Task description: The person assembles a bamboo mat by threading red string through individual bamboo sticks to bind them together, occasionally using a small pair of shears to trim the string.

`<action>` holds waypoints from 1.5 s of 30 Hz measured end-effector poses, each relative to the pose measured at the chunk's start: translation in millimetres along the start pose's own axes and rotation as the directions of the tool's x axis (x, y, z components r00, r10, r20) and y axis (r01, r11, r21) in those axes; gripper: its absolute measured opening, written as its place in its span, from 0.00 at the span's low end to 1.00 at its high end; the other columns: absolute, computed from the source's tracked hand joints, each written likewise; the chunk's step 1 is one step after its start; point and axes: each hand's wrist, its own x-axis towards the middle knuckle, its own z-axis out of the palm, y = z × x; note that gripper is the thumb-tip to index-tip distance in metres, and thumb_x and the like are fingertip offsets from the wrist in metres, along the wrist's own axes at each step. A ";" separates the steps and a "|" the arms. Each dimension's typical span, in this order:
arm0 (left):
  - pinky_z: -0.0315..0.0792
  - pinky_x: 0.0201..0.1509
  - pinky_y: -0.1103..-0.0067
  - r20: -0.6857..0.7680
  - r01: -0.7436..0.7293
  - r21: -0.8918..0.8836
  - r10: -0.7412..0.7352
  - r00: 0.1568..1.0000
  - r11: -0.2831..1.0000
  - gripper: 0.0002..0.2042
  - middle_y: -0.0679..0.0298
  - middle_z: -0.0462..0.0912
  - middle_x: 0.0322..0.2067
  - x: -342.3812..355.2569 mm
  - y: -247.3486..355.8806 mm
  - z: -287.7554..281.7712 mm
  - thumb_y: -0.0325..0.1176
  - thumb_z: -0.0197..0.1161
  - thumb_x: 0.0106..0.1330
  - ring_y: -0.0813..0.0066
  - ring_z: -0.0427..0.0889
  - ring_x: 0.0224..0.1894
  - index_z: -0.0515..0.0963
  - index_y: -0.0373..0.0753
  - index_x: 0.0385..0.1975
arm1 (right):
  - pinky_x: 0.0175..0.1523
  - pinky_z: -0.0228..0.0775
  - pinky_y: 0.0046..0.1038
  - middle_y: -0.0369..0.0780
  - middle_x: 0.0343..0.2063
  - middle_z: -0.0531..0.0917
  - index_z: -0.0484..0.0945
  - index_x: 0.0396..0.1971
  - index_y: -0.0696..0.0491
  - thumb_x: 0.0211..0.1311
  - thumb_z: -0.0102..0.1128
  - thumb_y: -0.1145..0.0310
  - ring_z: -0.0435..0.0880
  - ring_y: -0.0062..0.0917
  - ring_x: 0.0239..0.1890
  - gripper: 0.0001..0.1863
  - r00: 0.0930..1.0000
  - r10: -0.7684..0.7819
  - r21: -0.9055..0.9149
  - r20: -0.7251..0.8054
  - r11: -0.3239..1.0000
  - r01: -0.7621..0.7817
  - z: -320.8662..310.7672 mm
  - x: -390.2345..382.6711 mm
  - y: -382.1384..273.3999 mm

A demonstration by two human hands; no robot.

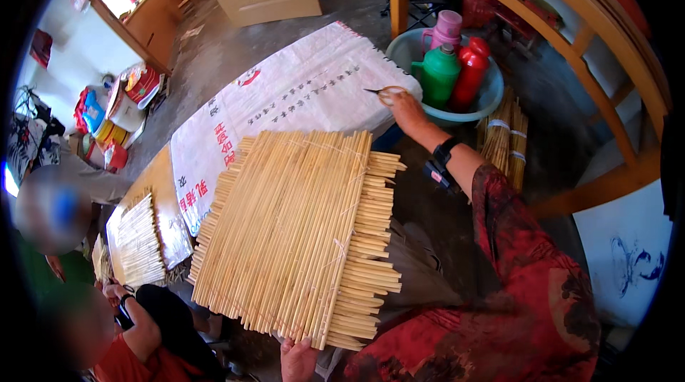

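A square mat of tied straw stalks [285, 225] lies in front of me, on top of a second layer of stalks [374, 261] that runs crosswise and sticks out at its right side. My left hand [298, 359] grips the near edge of the mat, thumb on top. My right hand [405, 109] reaches far right, closed around the handles of a pair of scissors [382, 91], whose dark blades point left over the white printed sack [285, 89]. Thin pale thread ties show along the mat's right side.
A pale blue basin [457, 116] holds pink, green and red thermos flasks. Bundled stalks [503, 136] stand beside it, near a wooden frame [606, 89]. At left, two people sit near a smaller stalk mat [141, 239] on the wooden table [160, 186]. Buckets [123, 112] stand along the wall.
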 end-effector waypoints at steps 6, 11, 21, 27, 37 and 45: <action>0.72 0.54 0.71 0.112 0.015 0.035 -0.019 0.994 0.999 0.28 0.57 0.74 0.51 21.9 -0.4 16.3 0.23 0.60 0.56 0.66 0.76 0.51 0.63 0.28 0.59 | 0.45 0.72 0.44 0.46 0.32 0.81 0.76 0.30 0.55 0.64 0.45 0.63 0.81 0.42 0.39 0.13 0.955 0.055 -0.403 0.291 0.912 0.070 35.3 33.3 41.0; 0.71 0.43 0.81 0.064 0.089 0.170 -0.101 0.993 0.981 0.22 0.64 0.78 0.44 16.2 8.7 20.4 0.27 0.62 0.59 0.78 0.76 0.41 0.69 0.29 0.54 | 0.42 0.73 0.44 0.46 0.35 0.81 0.74 0.36 0.54 0.61 0.50 0.65 0.80 0.46 0.38 0.10 0.917 -0.039 -0.555 0.397 0.785 0.274 34.4 40.5 20.4; 0.71 0.47 0.80 0.228 -0.008 -0.014 0.011 0.973 1.000 0.25 0.60 0.74 0.50 18.2 1.9 27.5 0.26 0.61 0.61 0.77 0.75 0.46 0.65 0.28 0.58 | 0.39 0.73 0.24 0.39 0.34 0.78 0.73 0.52 0.53 0.55 0.57 0.76 0.78 0.23 0.32 0.22 0.837 -0.220 0.505 0.501 0.860 -0.077 -98.7 -41.9 -191.6; 0.69 0.59 0.73 0.323 0.012 -0.069 0.011 0.946 0.998 0.27 0.54 0.70 0.56 27.3 5.9 26.8 0.25 0.59 0.61 0.67 0.73 0.56 0.61 0.27 0.60 | 0.39 0.71 0.31 0.40 0.32 0.72 0.75 0.48 0.50 0.39 0.72 0.68 0.75 0.34 0.35 0.30 0.401 -0.786 0.587 0.470 0.618 0.523 -155.0 -115.7 -286.6; 0.68 0.61 0.71 0.330 -0.021 -0.140 0.067 0.942 0.990 0.26 0.55 0.70 0.57 25.0 1.0 30.0 0.23 0.57 0.62 0.68 0.72 0.57 0.60 0.28 0.61 | 0.44 0.68 0.32 0.38 0.31 0.71 0.75 0.44 0.53 0.40 0.70 0.67 0.74 0.31 0.34 0.26 0.321 -0.851 0.537 0.415 0.514 0.669 -144.8 -138.4 -290.9; 0.69 0.59 0.73 0.310 -0.018 -0.140 0.061 0.949 0.990 0.25 0.56 0.70 0.57 25.0 -0.7 28.6 0.21 0.56 0.62 0.70 0.73 0.56 0.62 0.30 0.61 | 0.41 0.69 0.33 0.38 0.32 0.72 0.76 0.48 0.51 0.37 0.73 0.65 0.75 0.32 0.37 0.31 0.334 -0.850 0.547 0.408 0.521 0.656 -136.7 -148.5 -288.3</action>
